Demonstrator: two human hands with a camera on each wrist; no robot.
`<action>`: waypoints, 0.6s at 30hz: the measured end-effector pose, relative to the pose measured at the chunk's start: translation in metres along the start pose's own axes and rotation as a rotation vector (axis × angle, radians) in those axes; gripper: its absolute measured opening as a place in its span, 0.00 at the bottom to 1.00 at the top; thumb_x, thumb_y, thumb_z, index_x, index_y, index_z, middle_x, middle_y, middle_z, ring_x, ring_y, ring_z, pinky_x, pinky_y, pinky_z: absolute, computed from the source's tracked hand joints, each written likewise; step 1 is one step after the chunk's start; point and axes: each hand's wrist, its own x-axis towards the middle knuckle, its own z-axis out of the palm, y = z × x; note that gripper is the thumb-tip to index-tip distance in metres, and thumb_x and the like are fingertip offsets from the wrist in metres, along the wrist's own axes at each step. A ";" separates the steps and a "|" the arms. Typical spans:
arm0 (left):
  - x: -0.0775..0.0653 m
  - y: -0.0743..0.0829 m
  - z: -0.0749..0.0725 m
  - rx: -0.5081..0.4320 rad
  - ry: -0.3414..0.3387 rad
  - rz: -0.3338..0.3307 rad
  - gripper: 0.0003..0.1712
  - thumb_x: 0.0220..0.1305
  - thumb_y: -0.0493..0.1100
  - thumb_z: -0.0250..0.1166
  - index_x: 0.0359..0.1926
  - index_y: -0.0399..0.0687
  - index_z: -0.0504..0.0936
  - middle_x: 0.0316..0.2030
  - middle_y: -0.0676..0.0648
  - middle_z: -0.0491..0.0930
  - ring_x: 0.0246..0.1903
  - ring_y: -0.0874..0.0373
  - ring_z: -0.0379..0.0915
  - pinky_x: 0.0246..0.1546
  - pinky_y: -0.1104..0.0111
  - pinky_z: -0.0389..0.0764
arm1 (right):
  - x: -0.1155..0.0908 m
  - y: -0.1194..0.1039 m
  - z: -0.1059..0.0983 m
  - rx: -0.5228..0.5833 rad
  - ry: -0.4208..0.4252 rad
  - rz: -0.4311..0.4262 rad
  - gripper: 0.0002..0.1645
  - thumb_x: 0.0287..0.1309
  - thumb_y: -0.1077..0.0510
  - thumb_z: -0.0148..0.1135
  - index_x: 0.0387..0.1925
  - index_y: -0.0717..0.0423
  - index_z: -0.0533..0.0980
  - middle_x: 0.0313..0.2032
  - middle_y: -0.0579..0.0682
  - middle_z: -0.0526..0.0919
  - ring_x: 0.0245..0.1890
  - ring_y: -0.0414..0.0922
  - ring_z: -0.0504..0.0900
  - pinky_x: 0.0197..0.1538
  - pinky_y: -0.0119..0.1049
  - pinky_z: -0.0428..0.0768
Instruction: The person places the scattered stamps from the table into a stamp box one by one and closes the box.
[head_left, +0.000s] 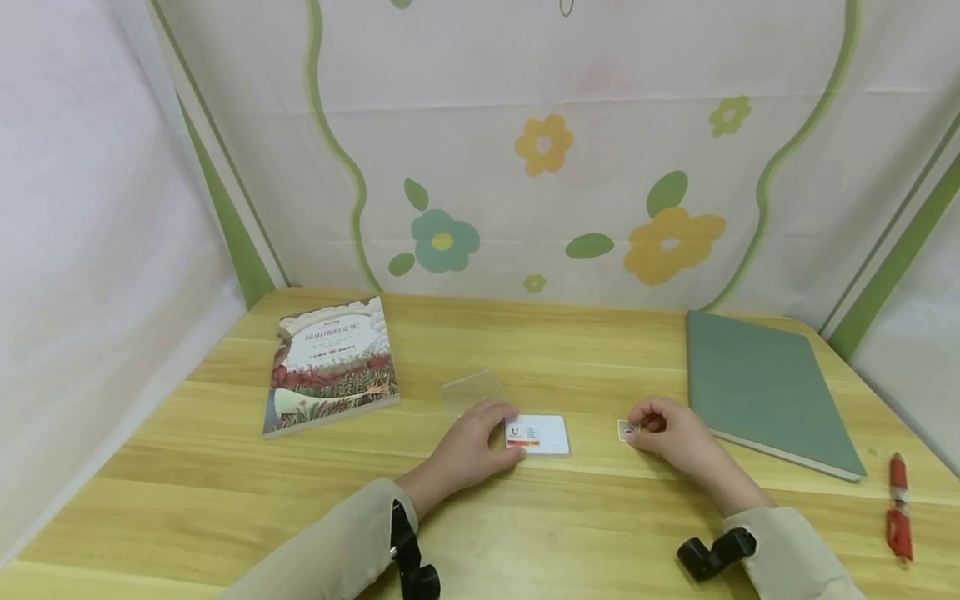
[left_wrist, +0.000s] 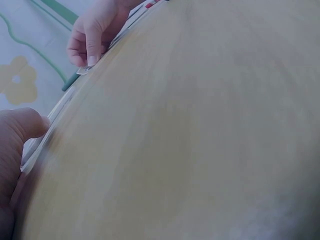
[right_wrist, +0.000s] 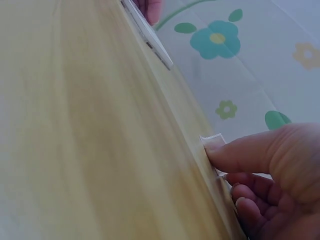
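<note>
Head view: the left hand (head_left: 467, 447) grips a white rectangular card with an orange-red stripe (head_left: 550, 433); right of the card, the right hand (head_left: 675, 437) pinches a small white-bordered picture (head_left: 623, 428).

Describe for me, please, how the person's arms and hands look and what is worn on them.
The left hand and right hand are ungloved. The left sleeve and right sleeve are plain beige and long. At each cuff sits a small black wrist camera, the left camera and right camera both rounded at the end. No cables show.
</note>
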 end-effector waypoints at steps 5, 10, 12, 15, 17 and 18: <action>0.000 -0.001 0.000 0.005 0.000 0.005 0.28 0.52 0.47 0.68 0.53 0.41 0.75 0.54 0.44 0.74 0.56 0.50 0.68 0.59 0.57 0.68 | -0.001 -0.002 0.001 0.005 0.011 0.004 0.15 0.50 0.56 0.68 0.37 0.58 0.74 0.30 0.51 0.75 0.30 0.44 0.69 0.31 0.32 0.69; 0.000 -0.001 0.000 0.011 -0.002 0.007 0.28 0.53 0.48 0.68 0.54 0.40 0.75 0.55 0.44 0.74 0.56 0.50 0.68 0.59 0.57 0.68 | 0.001 -0.001 0.001 0.013 0.031 -0.004 0.15 0.49 0.57 0.68 0.36 0.60 0.74 0.30 0.51 0.75 0.29 0.43 0.70 0.30 0.31 0.71; 0.000 -0.001 0.000 0.012 -0.005 0.004 0.28 0.53 0.48 0.68 0.54 0.41 0.75 0.55 0.44 0.73 0.57 0.50 0.68 0.59 0.57 0.68 | 0.002 0.000 0.000 0.020 0.044 -0.002 0.14 0.49 0.58 0.68 0.36 0.60 0.75 0.30 0.50 0.76 0.29 0.42 0.71 0.30 0.30 0.72; 0.000 -0.001 0.000 0.010 -0.008 0.000 0.28 0.53 0.48 0.68 0.54 0.41 0.75 0.55 0.44 0.73 0.57 0.50 0.68 0.59 0.57 0.68 | 0.002 0.000 -0.001 0.076 0.056 0.029 0.14 0.49 0.58 0.68 0.36 0.62 0.75 0.30 0.51 0.77 0.29 0.40 0.73 0.30 0.30 0.75; 0.000 -0.001 0.000 0.008 -0.010 -0.004 0.28 0.53 0.48 0.68 0.54 0.41 0.75 0.55 0.44 0.73 0.57 0.51 0.68 0.59 0.57 0.68 | 0.003 0.000 -0.003 0.151 0.055 0.063 0.16 0.51 0.58 0.67 0.38 0.65 0.75 0.30 0.50 0.78 0.28 0.39 0.74 0.30 0.30 0.78; 0.000 0.000 0.000 0.007 -0.008 -0.003 0.28 0.53 0.48 0.68 0.54 0.41 0.75 0.55 0.44 0.73 0.57 0.50 0.67 0.59 0.57 0.68 | 0.003 -0.001 -0.003 0.194 0.053 0.083 0.17 0.51 0.58 0.66 0.39 0.66 0.74 0.30 0.50 0.78 0.28 0.38 0.75 0.30 0.30 0.79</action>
